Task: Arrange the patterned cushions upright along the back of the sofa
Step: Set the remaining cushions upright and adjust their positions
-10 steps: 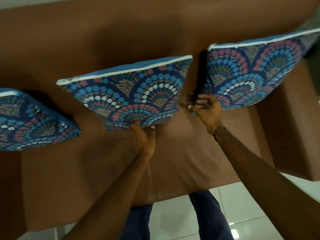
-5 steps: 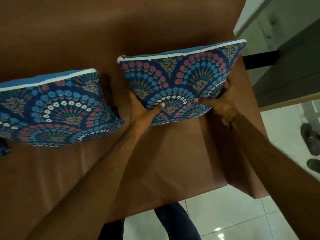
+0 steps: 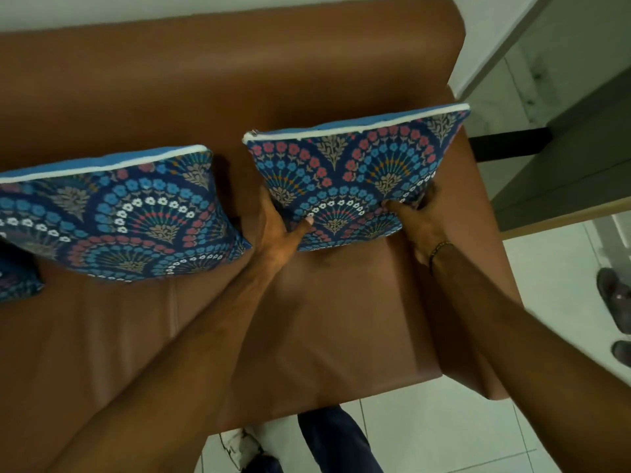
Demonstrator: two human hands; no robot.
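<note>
A blue patterned cushion (image 3: 355, 172) with white piping stands upright against the back of the brown sofa (image 3: 205, 80), at its right end. My left hand (image 3: 276, 230) grips its lower left corner, thumb on the front. My right hand (image 3: 418, 216) grips its lower right corner. A second matching cushion (image 3: 119, 213) leans upright against the backrest to the left. A corner of a third cushion (image 3: 13, 285) shows at the far left edge.
The sofa's right armrest (image 3: 485, 199) sits right beside the held cushion. White tiled floor (image 3: 563, 319) lies to the right, with dark sandals (image 3: 614, 302) on it. A grey cabinet (image 3: 580, 148) stands beyond the armrest. My legs (image 3: 334, 438) are at the seat's front edge.
The view shifted right. My left hand left the middle cushion and both hands closed on the right cushion's lower corners, which they still hold.
</note>
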